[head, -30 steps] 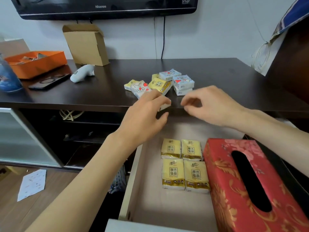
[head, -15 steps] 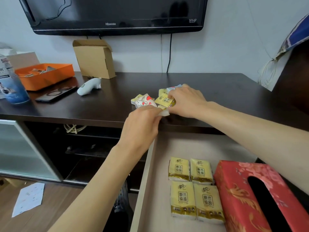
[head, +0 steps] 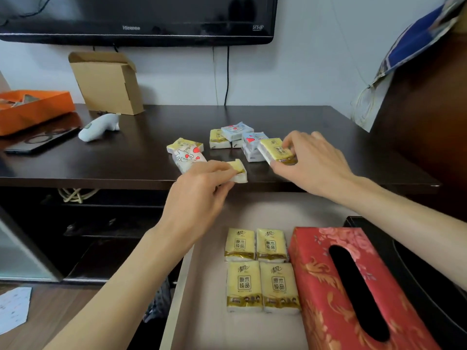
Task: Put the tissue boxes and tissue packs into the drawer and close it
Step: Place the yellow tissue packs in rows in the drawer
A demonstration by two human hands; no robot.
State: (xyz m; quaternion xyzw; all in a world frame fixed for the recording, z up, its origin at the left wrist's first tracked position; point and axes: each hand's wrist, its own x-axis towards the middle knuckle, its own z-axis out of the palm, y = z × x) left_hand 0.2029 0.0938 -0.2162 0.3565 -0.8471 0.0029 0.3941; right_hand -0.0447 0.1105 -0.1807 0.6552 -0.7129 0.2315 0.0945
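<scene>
Four yellow packs (head: 261, 270) and a red tissue box (head: 353, 294) are already lying in the open drawer (head: 202, 311), while one yellow pack each is being pinched by the left hand (head: 199, 198) and the right hand (head: 313, 162) near the tabletop (head: 126, 162) front edge, where more packs (head: 232, 135) are waiting.

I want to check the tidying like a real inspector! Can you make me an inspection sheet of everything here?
Surface: dark cabinet top; open drawer below.
Job's things: four yellow tissue packs and a red tissue box in the drawer; loose packs on top.
Clutter: cardboard box, orange tray, white gadget, phone.
Hands: left hand pinches a yellow pack; right hand holds another yellow pack.
Cables: black cord down the wall; coiled cord under the top.
Surroundings: television, paper on floor.
</scene>
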